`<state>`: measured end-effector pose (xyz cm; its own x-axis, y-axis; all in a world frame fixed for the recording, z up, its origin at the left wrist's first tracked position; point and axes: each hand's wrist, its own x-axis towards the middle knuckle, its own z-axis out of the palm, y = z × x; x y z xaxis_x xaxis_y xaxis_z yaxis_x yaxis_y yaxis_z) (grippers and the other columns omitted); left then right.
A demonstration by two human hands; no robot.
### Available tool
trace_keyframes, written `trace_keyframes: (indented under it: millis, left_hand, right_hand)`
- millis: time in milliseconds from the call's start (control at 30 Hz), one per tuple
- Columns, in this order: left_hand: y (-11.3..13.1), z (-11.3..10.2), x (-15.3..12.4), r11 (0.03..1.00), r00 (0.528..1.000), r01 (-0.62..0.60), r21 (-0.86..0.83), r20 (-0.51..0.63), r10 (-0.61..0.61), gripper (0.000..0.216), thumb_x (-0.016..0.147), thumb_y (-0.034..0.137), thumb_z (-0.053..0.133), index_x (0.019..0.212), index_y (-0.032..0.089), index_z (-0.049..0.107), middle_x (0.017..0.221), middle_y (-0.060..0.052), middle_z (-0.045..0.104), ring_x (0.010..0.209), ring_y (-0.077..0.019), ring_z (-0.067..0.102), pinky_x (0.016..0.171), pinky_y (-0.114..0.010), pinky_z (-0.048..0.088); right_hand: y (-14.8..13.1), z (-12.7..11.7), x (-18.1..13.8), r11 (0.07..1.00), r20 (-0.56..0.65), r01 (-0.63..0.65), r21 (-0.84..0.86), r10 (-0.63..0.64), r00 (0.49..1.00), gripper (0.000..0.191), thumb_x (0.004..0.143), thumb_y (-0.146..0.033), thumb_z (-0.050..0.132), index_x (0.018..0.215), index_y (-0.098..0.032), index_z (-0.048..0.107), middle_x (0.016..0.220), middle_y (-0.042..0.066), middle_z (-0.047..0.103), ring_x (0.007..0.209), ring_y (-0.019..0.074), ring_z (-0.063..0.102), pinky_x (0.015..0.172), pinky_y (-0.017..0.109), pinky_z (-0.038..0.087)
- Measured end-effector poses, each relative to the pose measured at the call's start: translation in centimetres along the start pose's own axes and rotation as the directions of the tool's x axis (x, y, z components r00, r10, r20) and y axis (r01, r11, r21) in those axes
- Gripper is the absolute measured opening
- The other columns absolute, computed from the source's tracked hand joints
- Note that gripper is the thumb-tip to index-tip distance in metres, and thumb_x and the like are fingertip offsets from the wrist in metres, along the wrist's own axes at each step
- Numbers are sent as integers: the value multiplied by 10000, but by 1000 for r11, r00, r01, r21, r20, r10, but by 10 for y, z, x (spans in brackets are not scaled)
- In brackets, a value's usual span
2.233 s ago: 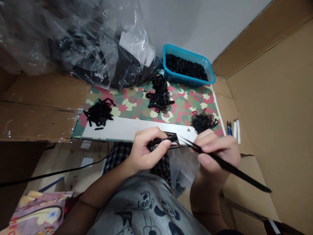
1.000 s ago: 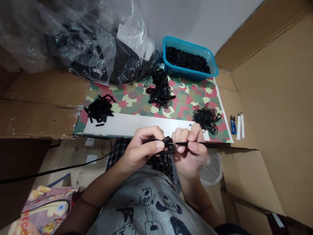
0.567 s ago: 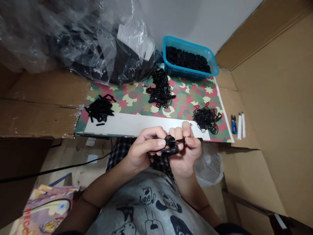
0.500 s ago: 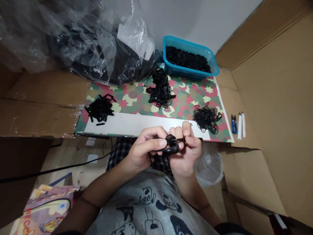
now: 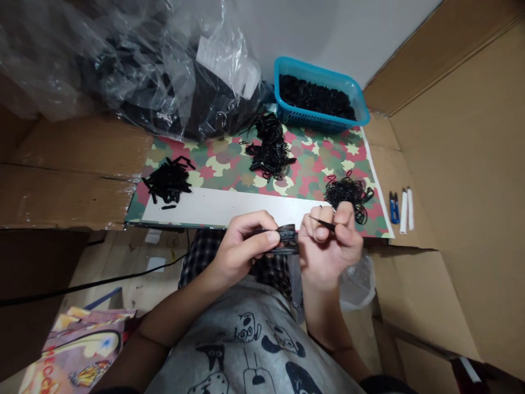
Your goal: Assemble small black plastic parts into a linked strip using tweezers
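Note:
Near the front edge of the board, my left hand pinches a small bundle of flat black bands between thumb and fingers, with looped ends pointing right. My right hand is just to its right and apart from the bundle. Its thumb and forefinger grip a slim black pointed tool whose tip points left; its exact kind is unclear. Behind the right hand lies a tangle of thin black loops. A heap of black bands sits mid-board, and short black strips are piled at left.
A blue basket of black pieces stands at the back. Beside it bulges a clear plastic bag of dark material. Blue snips and white sticks lie right of the board. Cardboard walls rise on the right.
My right hand has moved right, away from the bundle, taking the pointed tool with it. My left hand still holds the black bands in nearly the same place.

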<state>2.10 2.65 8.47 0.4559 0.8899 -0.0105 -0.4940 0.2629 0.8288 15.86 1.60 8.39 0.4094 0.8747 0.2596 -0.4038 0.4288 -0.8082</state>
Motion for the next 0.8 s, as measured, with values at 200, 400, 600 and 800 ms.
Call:
trace_keyframes:
  millis: [200,400,600,800]
  left_hand:
    - [4,-11,1,954,987,-147,262,-22,159,292,862,393,682,677,176,618,580,10,526,507,-109,418,506,-267,341]
    - [-1,-24,5,938,980,-159,309,-63,187,296,869,405,679,689,178,618,562,21,522,467,-96,396,466,-252,308]
    - [-4,-28,9,927,979,-168,336,-55,197,282,881,383,668,695,177,619,582,22,541,472,-92,396,476,-252,315]
    - [-6,-25,11,923,982,-167,348,-28,189,257,877,349,670,693,175,625,589,24,531,504,-96,403,496,-255,315]
  right_hand:
    - [2,-40,5,824,-116,320,-467,-415,902,121,730,-202,620,810,-259,549,622,-60,493,519,160,483,488,276,375]
    - [25,-102,-27,194,289,375,-906,-361,887,99,864,-285,671,876,-235,587,806,21,633,739,230,618,709,410,503]
    - [27,-121,-66,34,388,408,-912,-245,888,64,877,-193,659,902,-239,622,839,31,679,771,233,616,734,416,471]
    - [9,-114,-56,143,325,393,-908,-352,878,120,858,-178,704,922,-242,626,832,18,662,777,234,600,757,411,461]
